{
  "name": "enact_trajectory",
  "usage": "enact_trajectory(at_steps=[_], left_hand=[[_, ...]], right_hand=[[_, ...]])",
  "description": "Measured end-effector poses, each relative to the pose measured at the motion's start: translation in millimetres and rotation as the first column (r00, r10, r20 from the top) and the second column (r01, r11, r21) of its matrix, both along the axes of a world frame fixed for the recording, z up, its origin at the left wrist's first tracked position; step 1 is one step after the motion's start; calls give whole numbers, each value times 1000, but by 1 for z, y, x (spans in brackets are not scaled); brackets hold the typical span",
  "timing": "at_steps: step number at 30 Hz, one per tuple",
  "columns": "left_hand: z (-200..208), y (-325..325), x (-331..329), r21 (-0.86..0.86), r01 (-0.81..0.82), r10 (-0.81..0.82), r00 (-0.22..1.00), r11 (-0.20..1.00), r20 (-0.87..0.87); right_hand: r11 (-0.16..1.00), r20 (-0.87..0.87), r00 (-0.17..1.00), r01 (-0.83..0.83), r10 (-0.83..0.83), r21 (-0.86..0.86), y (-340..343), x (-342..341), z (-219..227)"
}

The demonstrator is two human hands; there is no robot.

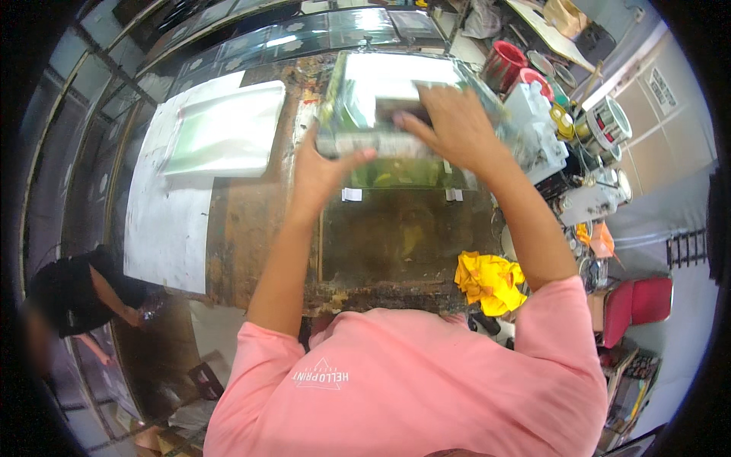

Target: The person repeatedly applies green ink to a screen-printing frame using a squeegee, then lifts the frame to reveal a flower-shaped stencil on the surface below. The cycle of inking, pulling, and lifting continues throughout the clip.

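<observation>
A printing screen frame [400, 145] with a pale, shiny middle is tilted above the far part of the worktable, its near edge raised. My left hand [324, 167] grips the frame's near left corner, thumb along the edge. My right hand [457, 126], blurred by motion, is closed around a dark brown squeegee [390, 110] over the screen. Beneath the frame's near edge shows a greenish, clear sheet [396, 174] on the dark board [403, 236]. Two small white tabs, a left one [352, 195] and a right one [454, 195], sit along the sheet's near edge.
Left of the frame, a stack of glossy clear sheets [225, 133] lies on white paper [164, 236]. A crumpled yellow cloth [491, 282] rests at the near right. Paint cans [601, 126] and containers crowd the right. Another person [84, 293] bends at the far left.
</observation>
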State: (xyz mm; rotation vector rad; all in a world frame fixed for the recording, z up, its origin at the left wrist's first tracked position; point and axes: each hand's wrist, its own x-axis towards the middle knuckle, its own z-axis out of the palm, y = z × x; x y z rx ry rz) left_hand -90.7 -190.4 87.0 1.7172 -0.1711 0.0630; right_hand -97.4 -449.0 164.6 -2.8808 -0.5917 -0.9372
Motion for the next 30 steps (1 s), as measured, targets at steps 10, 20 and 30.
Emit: enact_trajectory(at_steps=[10, 20, 30], left_hand=[[-108, 6, -46, 774, -194, 84, 980, 603, 181], [-115, 10, -43, 753, -178, 28, 978, 633, 208], [-116, 11, -41, 653, -276, 32, 932, 705, 360]], right_hand=[[974, -755, 633, 5, 172, 227, -21, -32, -84], [991, -291, 953, -48, 83, 125, -13, -7, -156], [999, -659, 751, -46, 50, 22, -64, 211, -108]])
